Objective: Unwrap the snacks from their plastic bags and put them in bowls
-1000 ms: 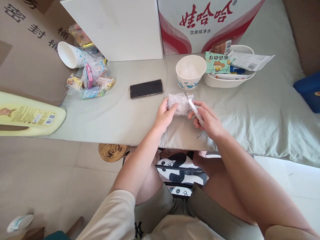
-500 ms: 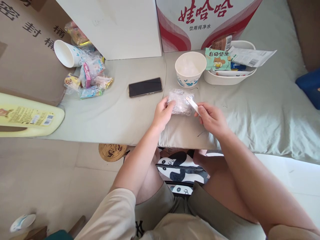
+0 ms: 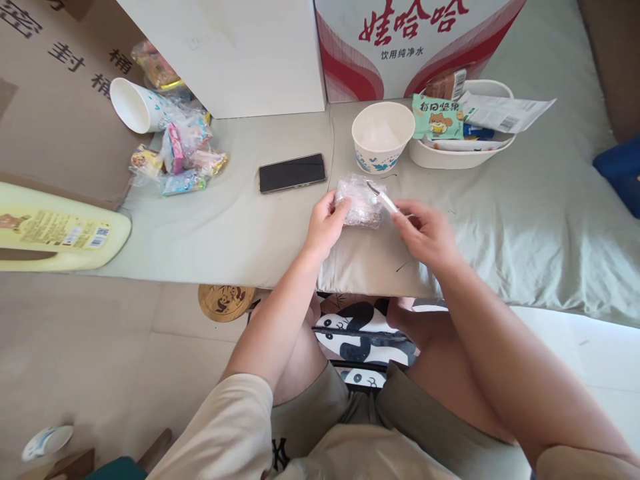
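A small bubble-wrapped package point(image 3: 361, 201) rests on the cloth-covered surface, its contents hidden by the clear wrap. My left hand point(image 3: 327, 217) grips its left side, thumb on top. In my right hand point(image 3: 420, 230) is a slim white utility knife point(image 3: 386, 199), held by its handle. Its narrow dark tip points up and left, over the package's upper right part; whether it touches the wrap I cannot tell. Just beyond the package stands a paper cup point(image 3: 383, 140) with crumpled clear plastic inside.
A phone point(image 3: 292, 173) lies left of the cup. To its right, a white tub point(image 3: 450, 159) holds snack packets. Wrapped snacks point(image 3: 185, 160) and a tipped paper cup point(image 3: 135, 107) lie at left, near a yellow jug point(image 3: 65, 230). A red-and-white carton point(image 3: 400, 53) stands behind.
The knife has turned in my right hand, so a narrow dark tip now shows instead of its broad pale end. My left hand keeps its hold on the package.
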Demonstrator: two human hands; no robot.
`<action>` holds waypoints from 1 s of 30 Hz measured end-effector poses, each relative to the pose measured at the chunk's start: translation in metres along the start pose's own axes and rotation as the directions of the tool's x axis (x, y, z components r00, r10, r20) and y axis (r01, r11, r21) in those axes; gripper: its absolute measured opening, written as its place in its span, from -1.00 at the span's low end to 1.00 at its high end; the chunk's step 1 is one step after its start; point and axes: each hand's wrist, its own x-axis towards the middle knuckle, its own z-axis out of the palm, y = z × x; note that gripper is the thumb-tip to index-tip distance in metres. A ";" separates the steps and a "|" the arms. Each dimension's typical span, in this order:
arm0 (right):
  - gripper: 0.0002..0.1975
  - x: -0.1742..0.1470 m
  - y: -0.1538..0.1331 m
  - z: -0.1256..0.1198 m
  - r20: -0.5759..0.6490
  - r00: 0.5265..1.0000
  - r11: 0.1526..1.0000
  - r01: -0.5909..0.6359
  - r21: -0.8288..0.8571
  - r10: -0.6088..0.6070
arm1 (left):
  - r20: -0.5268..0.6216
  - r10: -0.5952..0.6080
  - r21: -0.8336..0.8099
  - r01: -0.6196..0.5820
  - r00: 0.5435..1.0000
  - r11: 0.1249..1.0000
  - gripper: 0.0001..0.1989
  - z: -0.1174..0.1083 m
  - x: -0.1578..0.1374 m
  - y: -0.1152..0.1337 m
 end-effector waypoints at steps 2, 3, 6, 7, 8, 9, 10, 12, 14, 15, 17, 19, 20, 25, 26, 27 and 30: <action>-0.67 0.001 0.001 0.000 0.026 1.000 1.000 0.016 -0.002 -0.016 | 0.027 0.033 0.037 -0.034 0.999 0.999 -0.76 0.000 0.000 -0.001; -0.66 0.001 0.002 0.000 0.036 0.999 1.000 0.021 0.006 -0.021 | 0.043 0.047 0.052 -0.050 0.998 0.997 -0.74 0.000 0.000 -0.001; -0.69 0.001 0.003 0.001 0.050 0.998 0.999 0.029 0.029 -0.030 | 0.115 0.085 0.072 -0.093 0.990 0.993 -0.69 0.001 -0.002 0.000; -0.71 0.001 0.003 0.001 0.047 0.998 0.999 0.034 0.018 -0.035 | 0.139 0.094 0.069 -0.104 0.986 0.992 -0.68 0.002 -0.002 0.000; -0.73 0.001 0.003 0.001 0.038 0.998 0.999 0.040 -0.006 -0.040 | 0.155 0.099 0.060 -0.109 0.983 0.992 -0.67 0.002 -0.003 0.001; -0.74 0.001 0.003 0.001 0.020 0.999 0.998 0.044 -0.037 -0.043 | 0.161 0.099 0.044 -0.108 0.982 0.993 -0.66 0.003 -0.003 0.001; -0.75 0.001 0.003 0.000 -0.002 0.999 0.996 0.044 -0.071 -0.044 | 0.151 0.095 0.022 -0.099 0.984 0.995 -0.65 0.003 -0.003 0.001; -0.75 0.001 0.003 -0.003 -0.043 0.998 0.990 0.036 -0.135 -0.042 | 0.101 0.065 -0.037 -0.062 0.993 0.997 -0.64 0.001 -0.001 0.002; -0.74 0.002 0.006 -0.008 -0.056 0.998 0.982 0.029 -0.186 -0.040 | 0.031 0.010 -0.107 -0.007 0.999 0.994 -0.65 -0.004 0.003 0.003; -0.74 0.003 0.008 -0.012 -0.059 0.997 0.978 0.026 -0.208 -0.039 | -0.006 -0.019 -0.144 0.018 1.000 0.989 -0.67 -0.008 0.005 0.003; -0.74 0.004 0.014 -0.019 -0.083 0.996 0.966 0.008 -0.260 -0.031 | -0.076 -0.055 -0.200 0.039 0.996 0.979 -0.71 -0.015 0.009 0.004; -0.74 0.006 0.022 -0.025 -0.130 0.991 0.946 -0.031 -0.323 -0.011 | -0.131 -0.058 -0.197 0.031 0.990 0.980 -0.73 -0.021 0.011 0.004; -0.73 0.007 0.025 -0.028 -0.159 0.987 0.932 -0.055 -0.358 -0.003 | -0.146 -0.049 -0.163 0.025 0.988 0.986 -0.72 -0.022 0.011 0.004; -0.69 0.008 0.034 -0.030 -0.229 0.962 0.883 0.022 -0.470 -0.146 | -0.011 0.213 0.235 -0.204 0.977 0.950 -0.64 -0.022 0.004 0.000; -0.66 0.007 0.033 -0.027 -0.204 0.959 0.889 0.089 -0.449 -0.199 | 0.048 0.289 0.309 -0.289 0.956 0.906 -0.60 -0.022 0.003 0.000; -0.61 0.007 0.032 -0.023 -0.164 0.954 0.897 0.164 -0.410 -0.249 | 0.110 0.353 0.363 -0.368 0.929 0.856 -0.55 -0.022 0.001 0.000; -0.41 0.004 0.026 -0.008 -0.030 0.928 0.903 0.355 -0.241 -0.372 | 0.276 0.460 0.391 -0.535 0.844 0.748 -0.46 -0.021 -0.001 0.002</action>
